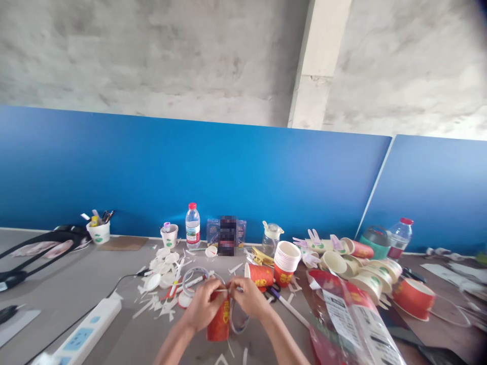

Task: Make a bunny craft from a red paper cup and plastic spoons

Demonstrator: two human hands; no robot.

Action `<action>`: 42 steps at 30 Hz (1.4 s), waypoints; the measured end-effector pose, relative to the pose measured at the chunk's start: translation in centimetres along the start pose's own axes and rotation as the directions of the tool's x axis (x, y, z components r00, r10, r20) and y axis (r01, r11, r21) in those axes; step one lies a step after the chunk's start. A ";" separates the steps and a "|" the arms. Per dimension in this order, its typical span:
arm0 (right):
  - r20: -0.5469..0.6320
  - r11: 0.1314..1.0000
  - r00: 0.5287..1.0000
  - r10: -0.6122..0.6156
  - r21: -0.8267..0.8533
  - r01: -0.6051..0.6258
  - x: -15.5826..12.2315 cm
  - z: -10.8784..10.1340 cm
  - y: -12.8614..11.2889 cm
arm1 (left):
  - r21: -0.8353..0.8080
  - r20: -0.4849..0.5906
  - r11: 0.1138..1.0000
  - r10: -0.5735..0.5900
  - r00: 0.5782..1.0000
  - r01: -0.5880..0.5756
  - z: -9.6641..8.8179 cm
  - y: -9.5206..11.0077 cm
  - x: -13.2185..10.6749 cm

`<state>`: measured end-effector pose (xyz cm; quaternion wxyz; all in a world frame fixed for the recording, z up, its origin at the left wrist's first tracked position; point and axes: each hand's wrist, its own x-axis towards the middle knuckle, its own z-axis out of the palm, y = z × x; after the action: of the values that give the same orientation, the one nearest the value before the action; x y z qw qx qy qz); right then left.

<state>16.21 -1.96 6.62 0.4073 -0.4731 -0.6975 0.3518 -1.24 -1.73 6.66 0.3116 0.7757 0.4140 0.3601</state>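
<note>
Both hands, left hand and right hand, pinch a thin strip at the rim of the red cup standing on the surface. Best keep the cup steady. Stacked cups stand beyond it, to the right.

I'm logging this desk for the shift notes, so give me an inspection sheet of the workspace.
Surface: grey desk, strewn with white paper scraps.
Job's things: red paper cup, held upright in both hands.
Clutter: stack of cups, water bottle, plastic bag, heap of tipped cups.
Grips: left hand and right hand both closed on the cup's rim.
Cables: power strip with black lead.
Surroundings: blue partition, concrete wall.
</note>
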 end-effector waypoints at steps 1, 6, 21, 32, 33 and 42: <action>-0.002 1.000 1.000 0.004 -0.004 -0.004 0.0 0.0 0.0 | 0.005 -0.001 1.000 -0.005 1.000 0.005 0.0 0.0 0.0; -0.023 0.999 1.000 0.018 -0.030 -0.019 -0.1 0.1 -0.6 | 0.016 -0.038 1.000 -0.002 0.999 0.003 0.3 0.0 0.1; -0.002 0.994 0.999 0.054 0.094 -0.054 0.0 0.2 -0.5 | 0.066 -0.058 0.997 0.044 0.997 -0.040 0.2 0.3 0.0; 0.057 0.973 0.998 0.018 0.228 -0.031 0.3 0.0 0.8 | 0.068 -0.060 0.998 0.008 0.998 -0.004 0.3 0.1 0.0; 0.053 0.973 0.998 0.018 0.229 -0.030 0.3 0.0 0.8 | 0.066 -0.063 0.998 0.004 0.998 0.000 0.3 0.1 0.0; 0.016 0.990 0.999 0.048 0.130 -0.050 0.2 0.0 0.5 | 0.054 -0.072 0.997 0.058 0.996 -0.055 0.3 0.2 0.0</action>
<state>16.34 -1.62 6.20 0.4241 -0.4602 -0.6638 0.4096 -0.90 -1.93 6.62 0.2656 0.7812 0.4123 0.3862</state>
